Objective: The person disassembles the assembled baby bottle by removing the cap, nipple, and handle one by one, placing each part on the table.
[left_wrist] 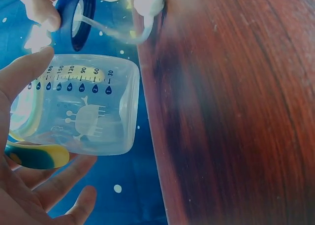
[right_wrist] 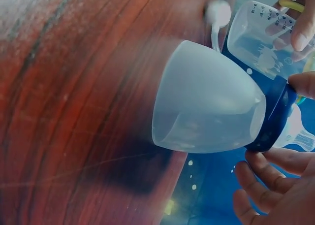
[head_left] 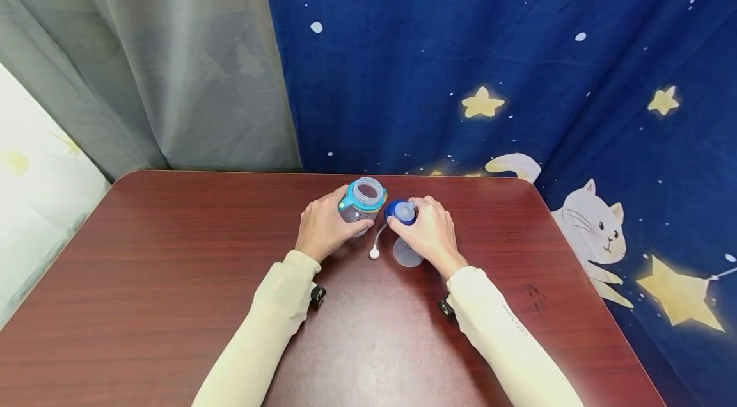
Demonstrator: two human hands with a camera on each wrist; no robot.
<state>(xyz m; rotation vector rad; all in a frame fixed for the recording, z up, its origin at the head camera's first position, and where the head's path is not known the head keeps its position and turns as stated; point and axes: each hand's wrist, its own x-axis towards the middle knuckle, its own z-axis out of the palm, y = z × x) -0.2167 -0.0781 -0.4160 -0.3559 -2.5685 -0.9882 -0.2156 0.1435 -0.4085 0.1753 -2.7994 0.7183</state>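
Note:
My left hand (head_left: 324, 228) grips a clear baby bottle (left_wrist: 93, 109) around its upper part. The bottle's mouth is uncovered, and a teal collar with yellow-and-teal handles (left_wrist: 37, 156) circles its neck. Beside it, my right hand (head_left: 430, 231) pinches a dark blue nipple ring (right_wrist: 273, 117) by its rim. A clear nipple (right_wrist: 295, 129) sits in that ring. From its underside hangs a thin straw with a white ball (head_left: 374, 254) at the end. The ring is apart from the bottle. Close below the right hand is a translucent dome cover (right_wrist: 204, 99); whether it touches the ring I cannot tell.
Both hands are over the far middle of a reddish-brown wooden table (head_left: 173, 279). Behind its back edge hang a grey curtain (head_left: 213, 74) and a blue star-patterned curtain (head_left: 403, 74). A dark smudge (head_left: 534, 295) marks the tabletop on the right.

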